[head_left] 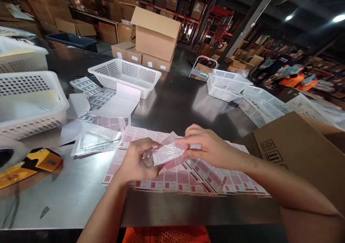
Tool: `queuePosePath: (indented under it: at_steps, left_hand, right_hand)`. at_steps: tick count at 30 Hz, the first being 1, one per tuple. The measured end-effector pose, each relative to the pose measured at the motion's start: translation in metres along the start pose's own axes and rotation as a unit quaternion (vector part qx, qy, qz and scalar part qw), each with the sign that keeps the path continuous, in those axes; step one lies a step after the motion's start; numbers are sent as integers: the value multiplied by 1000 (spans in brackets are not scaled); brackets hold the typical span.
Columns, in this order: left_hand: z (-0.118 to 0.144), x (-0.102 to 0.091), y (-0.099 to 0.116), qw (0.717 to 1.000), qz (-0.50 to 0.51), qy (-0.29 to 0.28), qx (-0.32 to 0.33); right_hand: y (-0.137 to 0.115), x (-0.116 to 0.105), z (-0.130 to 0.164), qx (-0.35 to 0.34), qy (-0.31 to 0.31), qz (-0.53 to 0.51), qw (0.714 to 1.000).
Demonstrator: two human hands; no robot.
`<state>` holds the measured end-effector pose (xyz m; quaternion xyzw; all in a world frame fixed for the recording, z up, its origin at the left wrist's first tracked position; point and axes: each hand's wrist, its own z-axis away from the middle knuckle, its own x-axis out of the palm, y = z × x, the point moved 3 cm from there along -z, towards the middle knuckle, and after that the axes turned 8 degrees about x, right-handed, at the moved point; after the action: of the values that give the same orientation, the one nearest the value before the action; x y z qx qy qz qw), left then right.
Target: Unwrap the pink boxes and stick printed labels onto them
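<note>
A crinkled clear plastic bag [168, 152] is held between my two hands, above the metal table. What is inside it is hard to make out; something pale and pinkish shows through. My left hand [138, 158] curls around the bag's left end, thumb and fingers closed on it. With thumb and fingertips, my right hand [206, 146] pinches the right end. Beneath both hands lie rows of flat pink-and-white printed packets [169, 180], overlapping, some set at an angle. The hands and the bag hide part of these rows.
A yellow tape dispenser [50, 160] lies at left, near printed sheets [102, 131]. White baskets stand at left [54, 88], at the back [125, 76] and at right [225, 83]. An open cardboard box [302, 153] flanks my right arm. People work at far right.
</note>
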<state>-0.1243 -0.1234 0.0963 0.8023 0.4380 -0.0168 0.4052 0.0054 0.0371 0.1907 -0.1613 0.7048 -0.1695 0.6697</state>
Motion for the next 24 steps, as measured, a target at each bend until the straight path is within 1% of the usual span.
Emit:
queuePosePath:
  at_steps: [2, 3, 6, 8, 9, 11, 12, 13, 14, 15, 16, 17, 18, 19, 21, 23, 24]
  left_hand:
    - [1, 0, -3, 1000, 12, -15, -11]
    - [2, 0, -5, 999, 29, -25, -18]
    - [5, -4, -12, 990, 115, -60, -45]
    - [8, -9, -17, 978, 188, -62, -64]
    - [10, -11, -20, 970, 225, -60, -74]
    - [13, -12, -25, 947, 303, -66, -88]
    - [15, -11, -27, 934, 337, -72, -93]
    - [16, -10, -30, 923, 364, -78, -99]
    - [17, -8, -32, 915, 381, -81, -104]
    - [18, -7, -35, 913, 386, -76, -113]
    - [18, -5, -38, 913, 382, -65, -125]
    - [18, -4, -40, 914, 376, -56, -139]
    - [17, -2, -41, 915, 370, -49, -153]
    - [17, -1, -42, 915, 365, -42, -167]
    - [14, 2, -42, 917, 348, -22, -192]
    - [11, 5, -41, 922, 326, -10, -206]
    - [10, 6, -40, 924, 320, -6, -211]
  right_hand:
    - [-3, 1, 5, 14, 1, 18, 1000]
    - [-6, 2, 8, 1, 9, 9, 1000]
    - [-14, 3, 12, -87, 17, -79, 993]
    - [-17, -1, 11, -140, 9, -145, 979]
    - [-17, -3, 10, -158, -8, -171, 972]
    - [-17, -9, 9, -206, -77, -197, 955]
    - [-17, -12, 9, -229, -119, -191, 947]
    - [-16, -15, 9, -249, -148, -171, 942]
    - [-15, -17, 10, -259, -154, -132, 944]
    - [-13, -19, 11, -253, -129, -74, 956]
    - [-11, -20, 12, -234, -81, -2, 969]
    - [-10, -20, 13, -206, -25, 77, 975]
    - [-8, -19, 15, -177, 27, 152, 972]
    - [-7, -18, 18, -149, 66, 215, 963]
    - [-4, -15, 23, -94, 104, 292, 946]
    - [1, -15, 28, -67, 105, 314, 941]
    - [5, -18, 29, -66, 99, 317, 941]
